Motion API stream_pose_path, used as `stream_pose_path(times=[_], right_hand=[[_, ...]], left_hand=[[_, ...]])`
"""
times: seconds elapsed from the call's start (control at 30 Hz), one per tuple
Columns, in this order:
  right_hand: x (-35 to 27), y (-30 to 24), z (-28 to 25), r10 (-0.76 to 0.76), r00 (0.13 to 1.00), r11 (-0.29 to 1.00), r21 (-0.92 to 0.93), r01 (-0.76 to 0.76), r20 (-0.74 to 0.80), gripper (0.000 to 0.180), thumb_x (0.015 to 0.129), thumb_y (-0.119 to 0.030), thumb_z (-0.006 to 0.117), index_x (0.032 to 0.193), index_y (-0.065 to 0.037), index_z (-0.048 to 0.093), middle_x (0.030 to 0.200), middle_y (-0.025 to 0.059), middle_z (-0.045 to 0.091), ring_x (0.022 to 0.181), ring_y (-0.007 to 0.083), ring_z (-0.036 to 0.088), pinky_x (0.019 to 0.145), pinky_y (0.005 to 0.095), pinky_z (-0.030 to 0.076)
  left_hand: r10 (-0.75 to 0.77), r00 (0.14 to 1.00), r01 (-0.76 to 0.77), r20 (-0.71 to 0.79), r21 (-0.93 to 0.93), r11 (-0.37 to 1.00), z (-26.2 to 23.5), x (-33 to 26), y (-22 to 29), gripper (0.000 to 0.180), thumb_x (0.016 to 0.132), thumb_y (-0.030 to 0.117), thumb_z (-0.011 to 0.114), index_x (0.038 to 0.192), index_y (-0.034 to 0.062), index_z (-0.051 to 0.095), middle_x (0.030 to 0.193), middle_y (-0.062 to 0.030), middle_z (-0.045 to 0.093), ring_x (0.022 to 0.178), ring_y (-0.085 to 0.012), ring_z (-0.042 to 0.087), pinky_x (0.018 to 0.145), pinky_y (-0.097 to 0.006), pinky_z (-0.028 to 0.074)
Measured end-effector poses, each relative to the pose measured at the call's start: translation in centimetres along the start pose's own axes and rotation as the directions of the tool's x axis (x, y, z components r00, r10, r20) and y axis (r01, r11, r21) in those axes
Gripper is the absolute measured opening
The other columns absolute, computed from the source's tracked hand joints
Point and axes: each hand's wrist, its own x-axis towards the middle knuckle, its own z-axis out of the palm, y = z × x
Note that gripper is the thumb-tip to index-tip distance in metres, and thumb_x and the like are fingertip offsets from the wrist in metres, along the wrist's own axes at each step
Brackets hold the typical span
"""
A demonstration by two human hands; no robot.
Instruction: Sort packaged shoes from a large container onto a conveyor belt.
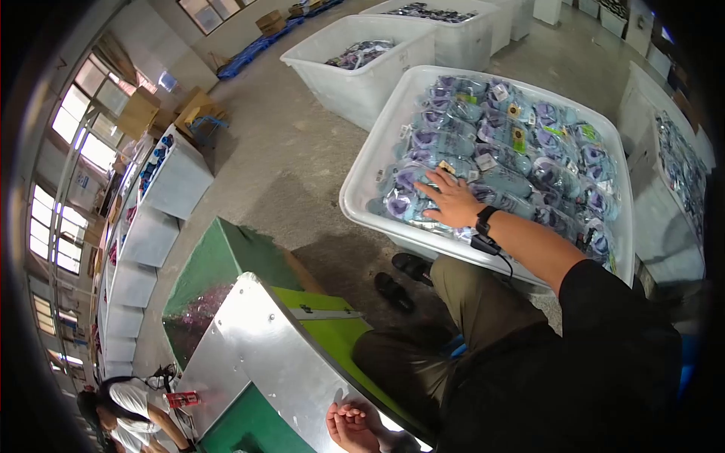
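A large white plastic bin [360, 177] on my right holds rows of light-blue and purple shoes [504, 180], bagged in clear plastic. My right hand [455, 200], with a black band at its wrist, reaches over the near left side of the bin. Its fingers are spread and rest on the bagged shoes, gripping none that I can see. My left hand [353, 428] is at the lower edge, by the rim of a metal-topped bench [264, 332]. Its fingers curl in toward the palm, and nothing shows in them.
More white bins [355, 79] stand behind, others [664, 181] at the right. A row of bins [170, 181] lines the left. A green box [219, 264] sits beyond the bench. At lower left another person [132, 411] bends near a red can [182, 399].
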Motion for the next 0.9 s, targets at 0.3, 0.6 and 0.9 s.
stream_pose_path(times=[0.3,0.6,0.9], right_hand=[[-2.4,-1.3,-0.2,0.007,0.993,0.996,-0.091,0.004,0.120,0.082,0.105,-0.046,0.052,0.169,-0.014,0.010,0.172,0.0263,0.006,0.158,0.0500,0.003,0.114,0.0747,0.023],[-2.2,-5.2,-1.6,-0.088,0.996,0.996,-0.012,0.088,0.003,0.080,0.093,-0.035,0.068,0.160,-0.009,0.033,0.166,0.0247,0.024,0.155,0.0470,0.022,0.118,0.0676,0.024],[-3.0,-7.6,5.0,-0.416,0.890,0.892,0.106,0.439,-0.185,0.056,0.085,-0.018,0.070,0.138,-0.004,0.061,0.152,0.0198,0.043,0.147,0.0373,0.037,0.114,0.0485,0.037]], left_hand=[[0.053,0.997,-0.048,-0.049,0.090,0.995,-0.5,-0.3,-0.9,0.019,0.110,0.015,0.052,0.124,0.0037,0.058,0.107,-0.0129,0.069,0.093,-0.0214,0.067,0.081,-0.034,0.058],[0.034,0.999,-0.033,-0.021,0.077,0.997,-0.4,-0.8,-0.1,0.016,0.109,0.011,0.052,0.122,0.0035,0.058,0.107,-0.0144,0.068,0.092,-0.0211,0.064,0.078,-0.033,0.055],[-0.086,0.996,0.085,-0.003,0.141,0.986,-0.8,-1.4,2.7,0.027,0.109,0.017,0.052,0.129,-0.0004,0.057,0.110,-0.0139,0.066,0.094,-0.0271,0.066,0.081,-0.039,0.057]])
